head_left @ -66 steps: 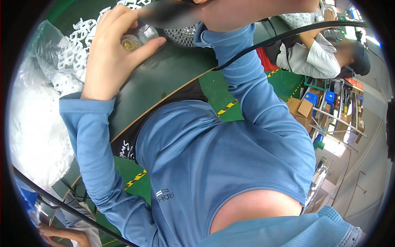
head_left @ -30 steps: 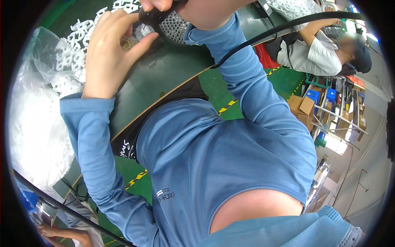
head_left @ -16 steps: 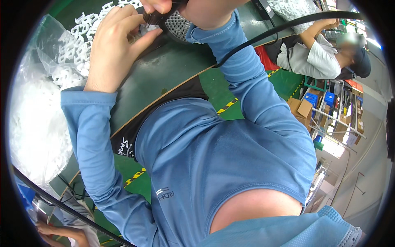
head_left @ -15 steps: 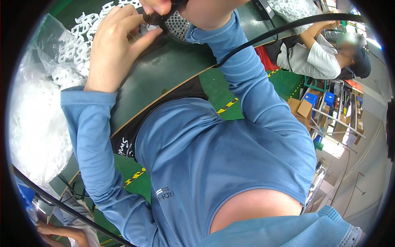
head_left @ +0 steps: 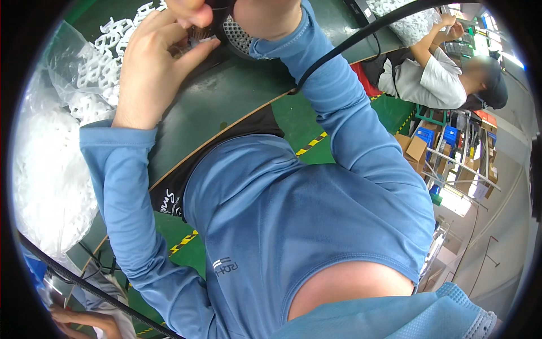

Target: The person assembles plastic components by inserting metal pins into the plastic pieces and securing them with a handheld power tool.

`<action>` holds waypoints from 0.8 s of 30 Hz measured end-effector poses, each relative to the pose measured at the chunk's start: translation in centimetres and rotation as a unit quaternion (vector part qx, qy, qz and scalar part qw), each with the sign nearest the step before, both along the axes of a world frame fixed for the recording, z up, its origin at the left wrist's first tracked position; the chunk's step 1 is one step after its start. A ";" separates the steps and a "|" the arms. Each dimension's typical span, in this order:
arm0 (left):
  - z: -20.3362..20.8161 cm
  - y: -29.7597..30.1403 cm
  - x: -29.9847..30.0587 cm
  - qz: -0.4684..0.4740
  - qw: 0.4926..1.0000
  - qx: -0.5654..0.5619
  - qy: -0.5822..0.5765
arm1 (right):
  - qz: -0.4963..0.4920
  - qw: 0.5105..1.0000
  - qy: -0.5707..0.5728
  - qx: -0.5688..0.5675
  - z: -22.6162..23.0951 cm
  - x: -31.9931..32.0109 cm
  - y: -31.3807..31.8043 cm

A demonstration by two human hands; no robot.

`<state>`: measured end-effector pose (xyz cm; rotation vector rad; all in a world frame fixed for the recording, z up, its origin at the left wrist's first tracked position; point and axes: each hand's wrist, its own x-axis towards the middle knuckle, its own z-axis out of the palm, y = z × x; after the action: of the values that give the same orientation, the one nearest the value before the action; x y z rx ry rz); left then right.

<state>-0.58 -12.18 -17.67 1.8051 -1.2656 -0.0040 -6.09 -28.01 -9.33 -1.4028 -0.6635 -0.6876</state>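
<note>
At the top edge of the head view, my left hand [head_left: 151,70] is closed, thumb and fingertips pinching a small whitish piece [head_left: 193,42]. Right above that piece is a dark brown, ribbed part [head_left: 201,32]. My right hand [head_left: 265,17] reaches in over the table, its fingers closed around a dark object that includes this ribbed part. The frame edge and my fingers hide most of it. Beneath the right hand sits a round grey piece with a grid of holes [head_left: 236,35]. Loose white plastic lattice parts [head_left: 107,48] lie beyond my left hand.
A clear bag of white parts [head_left: 51,169] fills the left side of the dark green table [head_left: 226,85]. Another bag [head_left: 398,22] stands at the far right, near a seated person [head_left: 429,79]. A black cable [head_left: 350,51] crosses above my right forearm.
My right hand has shifted slightly left and up, and its fingertips sit closer to my left fingers. The ribbed part shows lower between them. My left hand has barely moved.
</note>
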 end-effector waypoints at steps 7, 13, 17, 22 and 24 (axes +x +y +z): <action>1.0 -0.2 -0.5 0.006 1.000 -0.010 -0.012 | 0.009 0.986 0.153 0.060 1.5 -1.9 -0.2; 1.3 -0.4 -0.7 -0.027 0.999 -0.033 -0.009 | 0.200 0.959 0.122 0.161 0.4 -1.9 0.0; 1.9 -0.4 -0.8 -0.020 1.000 -0.004 -0.012 | 0.065 0.982 0.136 0.114 1.3 -2.8 0.1; 1.6 -0.3 -0.6 -0.036 0.999 -0.033 -0.005 | 0.089 0.981 0.090 0.144 1.2 -2.2 0.2; 1.6 -1.2 -0.6 -0.033 0.998 -0.024 -0.042 | 0.085 0.982 0.066 0.154 1.1 -2.3 -0.5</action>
<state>-1.22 -13.41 -16.08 1.7365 -1.3734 0.0646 -8.41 -28.54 -8.24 -1.0817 -0.5396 -0.5316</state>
